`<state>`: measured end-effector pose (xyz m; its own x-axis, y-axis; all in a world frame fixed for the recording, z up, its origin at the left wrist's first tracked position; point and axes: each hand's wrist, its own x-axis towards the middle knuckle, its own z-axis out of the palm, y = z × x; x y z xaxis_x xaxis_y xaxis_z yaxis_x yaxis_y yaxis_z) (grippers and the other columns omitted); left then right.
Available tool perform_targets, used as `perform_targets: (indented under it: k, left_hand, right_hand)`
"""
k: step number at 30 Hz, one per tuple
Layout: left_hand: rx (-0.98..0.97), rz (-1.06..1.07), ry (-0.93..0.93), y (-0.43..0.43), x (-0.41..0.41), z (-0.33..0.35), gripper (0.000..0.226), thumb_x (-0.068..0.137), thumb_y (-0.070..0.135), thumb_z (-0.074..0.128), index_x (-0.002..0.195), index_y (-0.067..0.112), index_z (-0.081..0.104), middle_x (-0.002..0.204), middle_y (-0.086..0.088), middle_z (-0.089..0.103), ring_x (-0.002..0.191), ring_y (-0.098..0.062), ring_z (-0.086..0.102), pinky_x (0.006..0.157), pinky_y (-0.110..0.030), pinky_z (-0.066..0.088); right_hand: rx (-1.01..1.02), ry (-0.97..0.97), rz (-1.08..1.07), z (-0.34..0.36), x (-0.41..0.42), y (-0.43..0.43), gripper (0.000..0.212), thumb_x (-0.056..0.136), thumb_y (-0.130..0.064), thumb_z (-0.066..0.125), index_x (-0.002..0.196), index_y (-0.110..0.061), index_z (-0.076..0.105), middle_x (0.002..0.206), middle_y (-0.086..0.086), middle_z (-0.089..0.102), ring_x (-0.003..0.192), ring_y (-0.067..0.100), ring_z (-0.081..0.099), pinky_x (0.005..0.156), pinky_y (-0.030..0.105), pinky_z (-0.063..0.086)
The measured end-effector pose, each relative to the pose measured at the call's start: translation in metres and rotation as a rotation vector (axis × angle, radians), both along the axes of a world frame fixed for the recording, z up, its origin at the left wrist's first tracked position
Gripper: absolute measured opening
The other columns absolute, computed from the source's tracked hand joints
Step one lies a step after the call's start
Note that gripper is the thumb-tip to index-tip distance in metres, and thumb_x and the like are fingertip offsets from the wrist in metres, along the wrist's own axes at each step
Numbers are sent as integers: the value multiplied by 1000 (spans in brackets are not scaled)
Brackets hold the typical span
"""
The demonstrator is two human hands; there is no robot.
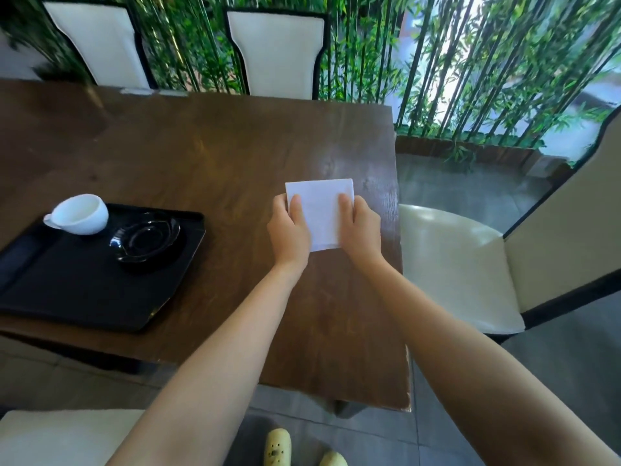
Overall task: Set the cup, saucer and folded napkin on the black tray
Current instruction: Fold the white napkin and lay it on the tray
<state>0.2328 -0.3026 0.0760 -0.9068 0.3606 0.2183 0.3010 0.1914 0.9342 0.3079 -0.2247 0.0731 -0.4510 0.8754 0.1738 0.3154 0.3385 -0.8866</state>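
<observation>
A white folded napkin (320, 210) lies flat on the brown wooden table (208, 156), near its right edge. My left hand (289, 230) grips the napkin's left side and my right hand (361, 230) grips its right side, thumbs on top. To the left sits the black tray (84, 287). A white cup (82, 213) lies tilted on its side at the tray's far edge. A glossy black saucer (146, 238) rests on the tray's right part, beside the cup.
Two cream chairs (279, 52) stand at the table's far side, in front of a bamboo screen. Another cream chair (460, 260) is at the right, close to the table edge. A cream seat (60, 435) is at the lower left. My shoes (277, 447) show below.
</observation>
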Motion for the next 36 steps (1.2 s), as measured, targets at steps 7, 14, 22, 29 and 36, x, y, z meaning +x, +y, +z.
perform_targets:
  k: [7, 14, 22, 29, 36]
  left_hand:
    - [70, 94, 79, -15, -46, 43, 25, 98, 36, 36, 98, 17, 50, 84, 8, 58, 73, -9, 56, 58, -16, 40]
    - [119, 231, 150, -76, -114, 72, 17, 98, 33, 36, 91, 21, 45, 73, 16, 52, 64, 1, 50, 54, -7, 39]
    - [112, 383, 163, -174, -208, 72, 20, 99, 34, 34, 93, 18, 44, 74, 15, 50, 65, -2, 49, 53, -10, 38]
    - [114, 511, 70, -251, -261, 30, 19, 100, 32, 35, 97, 16, 45, 74, 15, 51, 61, 0, 50, 49, -5, 39]
    - [49, 578, -65, -303, -285, -23, 25, 99, 34, 34, 104, 16, 50, 85, 6, 57, 70, -4, 55, 49, -10, 40]
  right_hand:
    - [107, 110, 123, 43, -51, -5, 44, 96, -42, 36, 61, -20, 24, 54, -9, 30, 46, 8, 24, 43, 22, 22]
    - [142, 201, 282, 67, -137, -52, 43, 96, -40, 37, 60, -20, 24, 54, -8, 31, 45, 3, 29, 44, 20, 26]
    - [124, 223, 460, 71, -247, -143, 43, 95, -42, 38, 58, -24, 26, 53, -9, 33, 44, 2, 32, 42, 17, 27]
    - [93, 78, 582, 36, -315, -216, 42, 96, -43, 36, 61, -20, 31, 54, -9, 36, 48, 7, 29, 46, 25, 25]
    - [-7, -88, 646, -12, -343, -267, 41, 94, -44, 37, 60, -22, 36, 57, -5, 47, 51, 8, 39, 51, 29, 31]
